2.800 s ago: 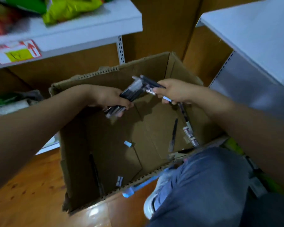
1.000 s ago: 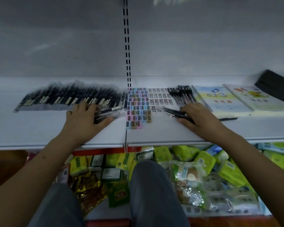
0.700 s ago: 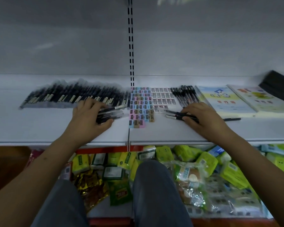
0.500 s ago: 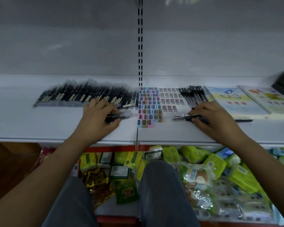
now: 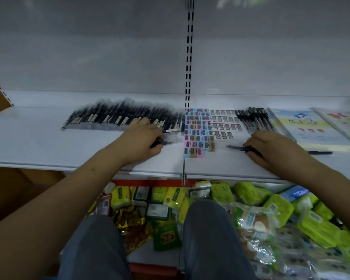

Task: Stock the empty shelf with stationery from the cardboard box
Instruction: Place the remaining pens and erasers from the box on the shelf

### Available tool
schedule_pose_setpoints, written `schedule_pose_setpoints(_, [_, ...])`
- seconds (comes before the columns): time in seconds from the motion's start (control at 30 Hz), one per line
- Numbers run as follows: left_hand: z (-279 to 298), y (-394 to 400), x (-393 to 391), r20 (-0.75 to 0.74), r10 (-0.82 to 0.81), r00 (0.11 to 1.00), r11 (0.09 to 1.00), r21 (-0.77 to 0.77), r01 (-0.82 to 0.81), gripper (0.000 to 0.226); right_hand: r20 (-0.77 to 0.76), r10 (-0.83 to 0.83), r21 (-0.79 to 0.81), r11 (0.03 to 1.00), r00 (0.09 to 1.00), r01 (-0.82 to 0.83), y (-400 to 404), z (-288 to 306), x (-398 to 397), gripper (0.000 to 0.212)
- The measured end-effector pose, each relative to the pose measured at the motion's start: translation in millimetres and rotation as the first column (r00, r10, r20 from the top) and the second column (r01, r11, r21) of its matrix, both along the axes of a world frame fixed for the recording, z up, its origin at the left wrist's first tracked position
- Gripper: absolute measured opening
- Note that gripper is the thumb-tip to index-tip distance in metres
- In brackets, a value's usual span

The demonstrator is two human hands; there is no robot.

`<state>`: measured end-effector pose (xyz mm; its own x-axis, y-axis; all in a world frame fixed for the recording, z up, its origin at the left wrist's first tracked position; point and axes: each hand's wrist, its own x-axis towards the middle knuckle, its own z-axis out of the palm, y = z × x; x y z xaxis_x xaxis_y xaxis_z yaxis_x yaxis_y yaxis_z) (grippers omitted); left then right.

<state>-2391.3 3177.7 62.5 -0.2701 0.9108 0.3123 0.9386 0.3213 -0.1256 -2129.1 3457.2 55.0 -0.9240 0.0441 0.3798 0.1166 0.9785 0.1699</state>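
Inspector A: Status of the white shelf [image 5: 38,142]?

Inspector B: Stocked along its rear half. A long row of wrapped black pens [image 5: 117,118] lies toward the back left, side by side. At the centre seam sits a block of small pastel sharpeners [image 5: 197,132], running from the back toward the front edge. Just right of them, rows of white erasers [image 5: 224,122]. Next, a second group of black pens [image 5: 253,118], then two picture booklets [image 5: 309,128] toward the right end.

Inspector A: Left hand [image 5: 141,140]?

Inspector B: Palm down on the shelf, just left of the sharpener block, fingers curled over a small bundle of wrapped pens [image 5: 169,138]. The bundle lies on the shelf surface, its tips pointing toward the sharpeners, at the near right end of the long pen row.

Inspector A: Right hand [image 5: 271,148]?

Inspector B: Also palm down, in front of the second pen group. It grips a few dark pens [image 5: 238,147] against the shelf; their tips project left toward the sharpeners without touching them.

Inspector A: Below the shelf?

Inspector B: A lower tier crowded with green and yellow packets [image 5: 249,193]. The person's knees in grey trousers [image 5: 210,239] are in the foreground.
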Motion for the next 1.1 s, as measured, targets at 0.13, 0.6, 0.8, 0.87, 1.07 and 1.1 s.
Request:
schedule_pose_setpoints(0.13, [-2.2, 3.2, -3.0, -0.03, -0.01, 1.0, 0.998, -0.058, 0.008, 0.024, -0.046, -0.045, -0.035, 0.998, 0.998, 0.044, -1.3, -0.7, 5.8, 0.006])
schedule_pose_setpoints(0.6, [30.4, -5.7, 24.4, 0.832, -0.515, 0.206, 0.7, 0.547, -0.459, 0.021, -0.364, -0.194, -0.592, 0.803, 0.911, -0.065, -67.4, 20.8, -37.5, 0.025])
schedule_pose_setpoints(0.8, [34.2, -8.9, 32.5, 0.868, -0.493, 0.065, 0.804, 0.482, -0.348, 0.021, -0.299, -0.139, -0.866, 0.456, 0.944, -0.206, -128.1, 65.9, -104.1, 0.017])
schedule_pose_setpoints(0.87, [38.0, -10.7, 38.1, 0.879, -0.463, 0.112, 0.828, 0.474, -0.299, 0.023, -0.321, -0.1, -0.901, 0.337, 0.942, -0.271, -139.7, 74.2, -117.7, 0.014])
schedule_pose_setpoints(1.07, [44.5, -16.4, 45.5, 0.913, -0.347, 0.215, 0.887, 0.394, -0.242, 0.029, -0.305, -0.139, -0.948, 0.143, 0.942, -0.286, -142.9, 74.8, -122.6, 0.012])
schedule_pose_setpoints(1.1, [42.9, -15.7, 43.6, 0.915, -0.313, 0.254, 0.887, 0.377, -0.266, 0.03, -0.302, -0.205, -0.95, 0.144, 0.931, -0.277, -133.3, 74.4, -119.0, 0.012])
